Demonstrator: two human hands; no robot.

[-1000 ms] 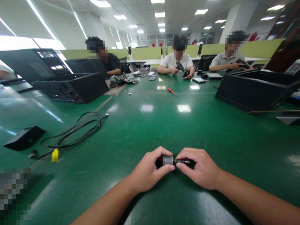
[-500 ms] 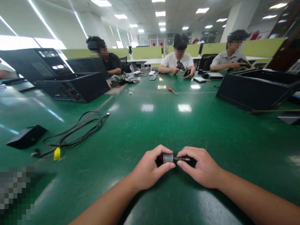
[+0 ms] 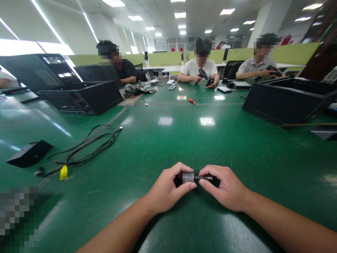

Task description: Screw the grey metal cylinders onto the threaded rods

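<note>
My left hand (image 3: 167, 188) is closed around a short grey metal cylinder (image 3: 188, 177), thumb below and index finger above. A thin dark shaft with spiral ridges (image 3: 205, 178) sticks out of the cylinder to the right and ends in a bare tip. Thumb and fingers of my right hand (image 3: 228, 188) pinch this shaft close to where it leaves the cylinder. The piece lies level between both hands, low over the green tabletop (image 3: 158, 144). My left palm hides the cylinder's far end, which looks reddish-dark.
An orange-handled screwdriver (image 3: 193, 101) lies farther back. To the left are a looped black cable (image 3: 89, 144) with a yellow tag (image 3: 63, 173) and a black box (image 3: 30, 153). Black computer cases (image 3: 81, 98) stand on both sides. Across the table, three people work, one with a power drill (image 3: 202, 73).
Both hands keep nearly the same place and grip. The cylinder and shaft have shifted very slightly left and up in the picture.
</note>
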